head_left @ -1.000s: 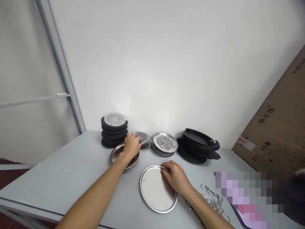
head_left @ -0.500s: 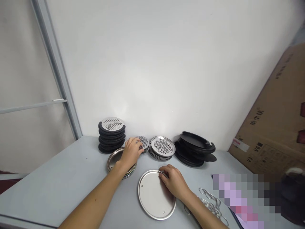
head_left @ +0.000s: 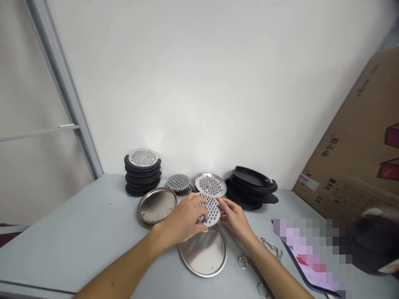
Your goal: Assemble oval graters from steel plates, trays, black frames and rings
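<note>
Left hand (head_left: 184,219) now off disc stack (head_left: 178,182), over tray (head_left: 205,257) | grip: it and right hand (head_left: 234,219) pinch perforated disc (head_left: 213,211) | likely light, stiff, sharp-holed; hold by rim

Right of the right hand (head_left: 234,218), the cardboard box (head_left: 352,145) reads "V3" (head_left: 318,200) and "V6" (head_left: 328,185); its Chinese characters (head_left: 330,146) are unclear.

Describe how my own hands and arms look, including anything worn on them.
Your left hand and right hand are ungloved. No sleeve, watch or bracelet shows on the left forearm or right forearm. The left forearm has a small dark spot. Rings are hard to rule out.
</note>
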A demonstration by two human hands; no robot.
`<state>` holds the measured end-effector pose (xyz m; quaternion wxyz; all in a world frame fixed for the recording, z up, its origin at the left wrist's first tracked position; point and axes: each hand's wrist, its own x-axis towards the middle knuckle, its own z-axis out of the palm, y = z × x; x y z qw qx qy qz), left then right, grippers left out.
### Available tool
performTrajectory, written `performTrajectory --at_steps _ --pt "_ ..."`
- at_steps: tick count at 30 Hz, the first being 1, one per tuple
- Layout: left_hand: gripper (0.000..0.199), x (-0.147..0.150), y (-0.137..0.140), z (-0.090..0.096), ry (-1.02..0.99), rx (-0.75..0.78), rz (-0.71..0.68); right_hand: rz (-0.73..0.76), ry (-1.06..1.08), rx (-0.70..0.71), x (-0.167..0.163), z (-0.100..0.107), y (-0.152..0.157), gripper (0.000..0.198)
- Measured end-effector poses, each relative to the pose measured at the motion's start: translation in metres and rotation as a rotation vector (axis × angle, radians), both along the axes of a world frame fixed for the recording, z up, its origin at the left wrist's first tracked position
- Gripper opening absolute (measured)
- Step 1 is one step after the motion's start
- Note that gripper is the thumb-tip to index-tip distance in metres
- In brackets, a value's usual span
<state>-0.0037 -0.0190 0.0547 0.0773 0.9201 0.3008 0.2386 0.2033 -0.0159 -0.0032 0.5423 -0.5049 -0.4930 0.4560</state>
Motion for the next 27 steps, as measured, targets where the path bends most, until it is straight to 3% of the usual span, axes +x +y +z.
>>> performTrajectory --at_steps 4,9,13,16,22,27 --pt "0.018 0.005 -0.006 -0.001 -0.002 -0.081 -0.096 0.030 0.210 -0.104 -0.003 0.004 -0.001 0.042" --pt "0.023 0.006 -0.007 0.000 -0.015 -0.138 -0.121 0.082 0.298 -0.163 -0.001 0.007 -0.002 0.035" --pt "0.033 -0.002 -0.002 0.009 -0.038 -0.167 -0.060 0.110 0.229 -0.193 -0.001 0.011 -0.006 0.034" --pt "0.028 -0.013 0.005 0.009 -0.042 -0.151 0.030 0.111 0.100 -0.194 -0.001 0.012 -0.008 0.034" --pt "0.022 -0.025 0.015 -0.013 0.048 -0.104 0.178 0.116 -0.010 -0.235 -0.002 0.009 -0.008 0.030" --pt "0.025 -0.028 0.016 -0.020 0.027 -0.059 0.174 0.139 -0.141 -0.180 0.002 0.002 -0.006 0.031"
